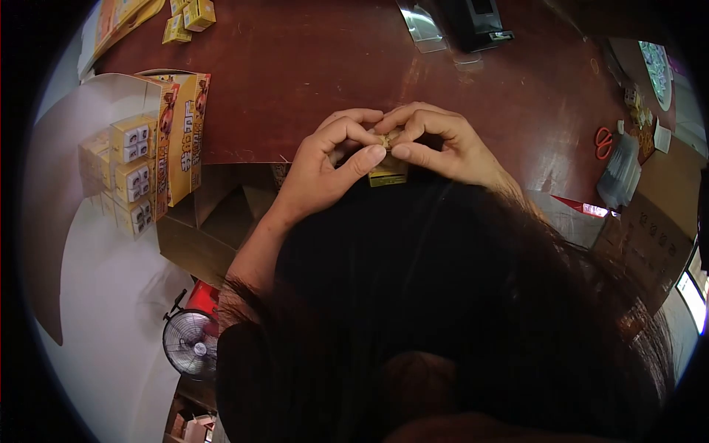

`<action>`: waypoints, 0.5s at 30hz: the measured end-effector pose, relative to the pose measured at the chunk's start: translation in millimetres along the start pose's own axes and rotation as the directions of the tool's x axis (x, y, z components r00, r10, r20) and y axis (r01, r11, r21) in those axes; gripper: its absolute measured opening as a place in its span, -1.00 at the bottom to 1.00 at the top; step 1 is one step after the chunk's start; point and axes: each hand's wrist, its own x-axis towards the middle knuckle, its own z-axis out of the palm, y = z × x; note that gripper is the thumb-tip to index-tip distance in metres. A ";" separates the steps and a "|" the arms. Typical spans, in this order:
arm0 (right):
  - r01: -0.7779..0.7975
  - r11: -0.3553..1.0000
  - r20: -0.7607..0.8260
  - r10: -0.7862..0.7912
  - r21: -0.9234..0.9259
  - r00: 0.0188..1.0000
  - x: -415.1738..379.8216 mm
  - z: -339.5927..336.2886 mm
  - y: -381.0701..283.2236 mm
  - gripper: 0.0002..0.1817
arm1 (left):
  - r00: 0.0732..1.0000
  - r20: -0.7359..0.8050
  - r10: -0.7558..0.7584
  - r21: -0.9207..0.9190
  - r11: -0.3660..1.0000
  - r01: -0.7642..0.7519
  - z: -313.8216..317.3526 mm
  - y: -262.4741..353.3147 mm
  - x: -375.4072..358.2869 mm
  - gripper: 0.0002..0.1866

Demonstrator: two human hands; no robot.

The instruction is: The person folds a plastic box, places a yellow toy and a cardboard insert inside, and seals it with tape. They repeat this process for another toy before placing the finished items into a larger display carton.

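Dark hair: a mass of dark hair [443,310] fills the lower middle of the view, nearest the camera.
Left hand: the left hand [325,166] curls in from the left, its fingers [367,156] closed on a small yellow cardboard box [388,171], thumb tip pressed against the box top.
Right hand: the right hand [443,140] meets it from the right, fingers bent and pinching the same box, thumb tips of both hands just beside each other.
Box position: the small box sits between both hands, at the near edge of the dark red-brown wooden surface [310,66], partly hidden by the fingers.
Display carton: a larger yellow and orange printed carton [181,136] stands to the left, with rows of small yellow boxes [133,173] stacked inside.
Scissors: orange-handled scissors [603,142] lie at the far right.
Fan: a round wire-guard floor fan [190,343] stands lower left.
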 end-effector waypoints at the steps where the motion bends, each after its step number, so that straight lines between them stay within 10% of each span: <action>1: -0.005 0.999 0.007 0.005 -0.038 1.000 1.2 0.9 -1.6 -0.91 | 1.000 0.001 -0.002 0.001 1.000 0.002 0.6 -0.2 -0.1 -0.88; 8: -0.265 0.948 -0.066 0.280 0.176 0.958 11.5 4.2 -22.6 -0.92 | 0.994 -0.060 -0.096 -0.035 0.995 0.094 -3.9 9.8 8.2 -0.86; 15: -0.209 0.976 0.050 0.206 0.067 0.977 2.7 -11.1 -9.2 -0.87 | 0.999 -0.047 -0.017 0.037 0.999 0.018 4.8 1.0 1.9 -0.77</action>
